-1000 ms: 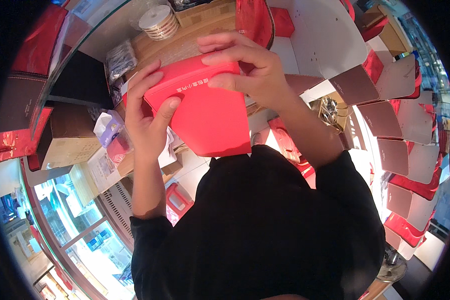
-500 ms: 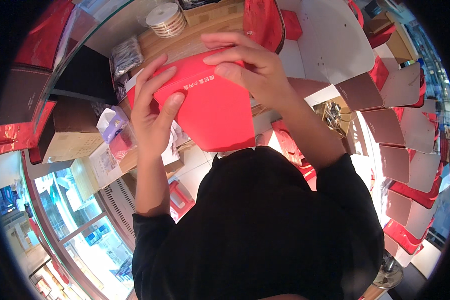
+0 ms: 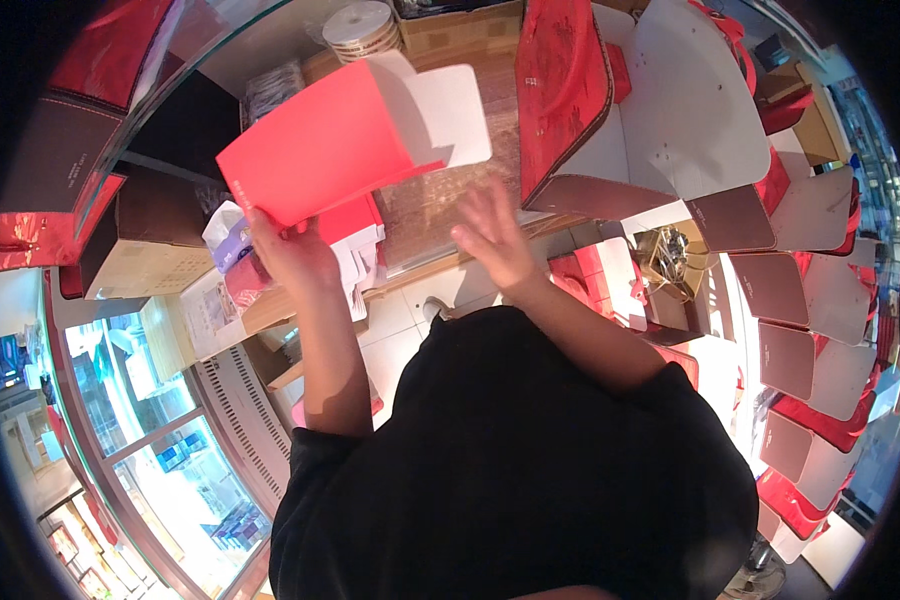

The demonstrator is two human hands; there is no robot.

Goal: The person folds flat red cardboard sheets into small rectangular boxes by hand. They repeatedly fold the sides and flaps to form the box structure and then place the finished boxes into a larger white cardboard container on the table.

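L grip (image 3: 298, 262) closed on lower edge of red cardboard box w/ white flaps (image 3: 315, 145), held tilted over brown wood table (image 3: 420, 215); R grip (image 3: 500, 242) empty, fingers spread, nr box.

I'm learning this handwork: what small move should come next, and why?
Probably bring the right hand to the white flap and fold it inward: it juts from the red box, which the left hand grips, and the right hand is empty.
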